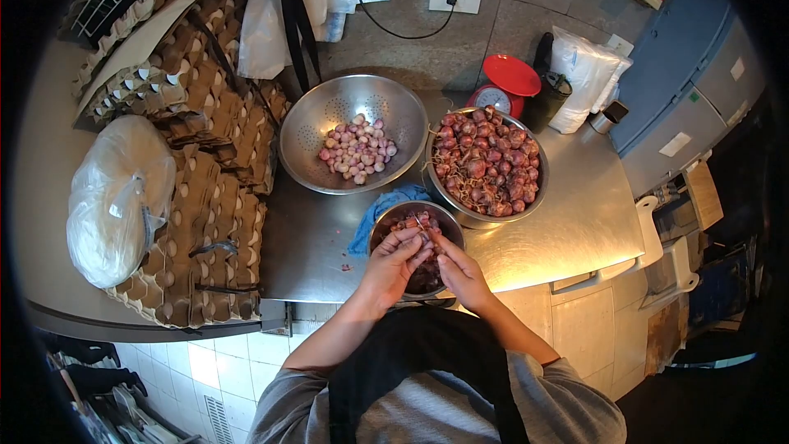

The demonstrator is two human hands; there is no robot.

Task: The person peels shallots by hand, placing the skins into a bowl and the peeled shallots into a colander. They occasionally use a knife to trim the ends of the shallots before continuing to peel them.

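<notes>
My left hand [398,261] is closed, pinching a small shallot [424,245] that the fingers mostly cover. Close against it, my right hand [462,273] is also closed, on what looks like a small knife [420,221]; only a thin glint of it shows. Both hands are over a steel bowl [454,221] holding reddish skins and scraps. Behind to the left, a steel colander [302,148] contains peeled pale-pink shallots [358,150]. To the right, another steel bowl [476,220] is heaped with unpeeled red shallots [485,160].
A blue cloth [362,226] lies beside the scrap bowl on the steel table [575,230]. Stacked egg trays [205,238] and a plastic bag [119,197] fill the left. A red scale [511,78] and plastic packs [579,74] stand at the back near grey cabinets [686,127].
</notes>
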